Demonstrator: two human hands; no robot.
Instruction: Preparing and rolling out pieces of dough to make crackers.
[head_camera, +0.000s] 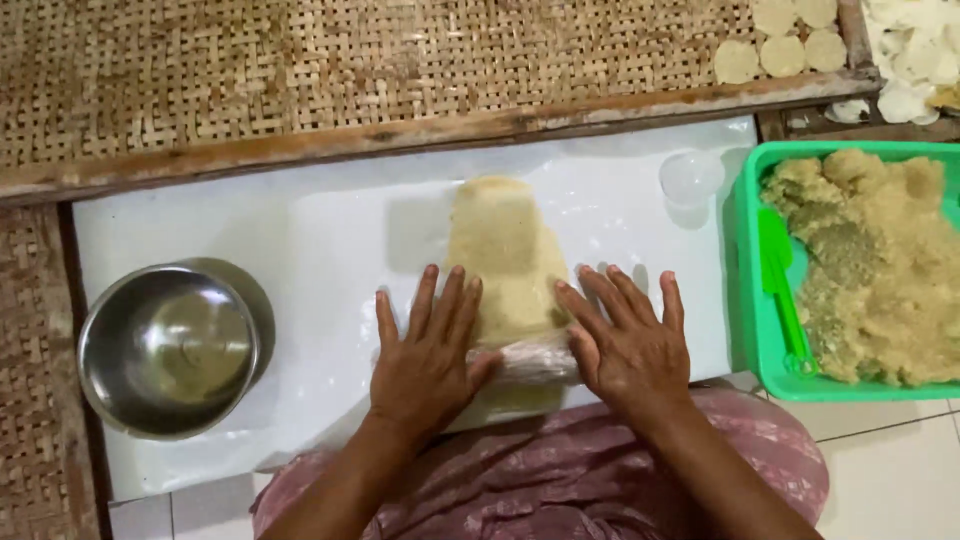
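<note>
A long strip of flattened yellowish dough (503, 255) lies on a white plastic sheet (300, 240), running away from me. Across its near end lies a rolling pin wrapped in clear plastic (532, 360). My left hand (425, 355) rests flat on the pin's left end, fingers spread. My right hand (625, 335) presses flat on its right end, fingers spread too. Both palms face down and the dough passes between the two hands.
A steel bowl (168, 348) sits at the left on the sheet. A green tub (748, 300) of crumbly dough with a green spatula (782, 290) stands at the right. A clear round cutter (690, 177) lies by it. Woven bamboo trays (300, 70) hold round dough discs (780, 45).
</note>
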